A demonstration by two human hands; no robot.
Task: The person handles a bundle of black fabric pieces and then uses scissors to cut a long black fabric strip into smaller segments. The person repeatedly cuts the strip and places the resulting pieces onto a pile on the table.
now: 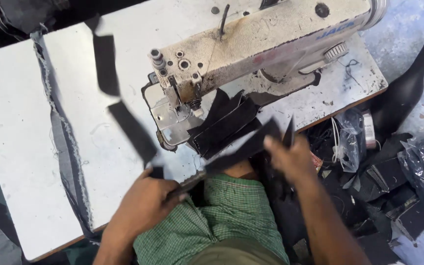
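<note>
- Nearest: green checked shirt at the desk edge.
- Left hand clenched on a slim tool, likely scissors; blurred.
- Right hand pinches one end of a black strip, held up above the lap.
- Behind it, black pieces piled just beside the needle of the sewing machine; none under the needle.
- Two loose black strips and a frayed denim band lie left.
- Judgement: work midway.

Motion-blurred black fabric strip between both hands; sewing machine cut off.
</note>
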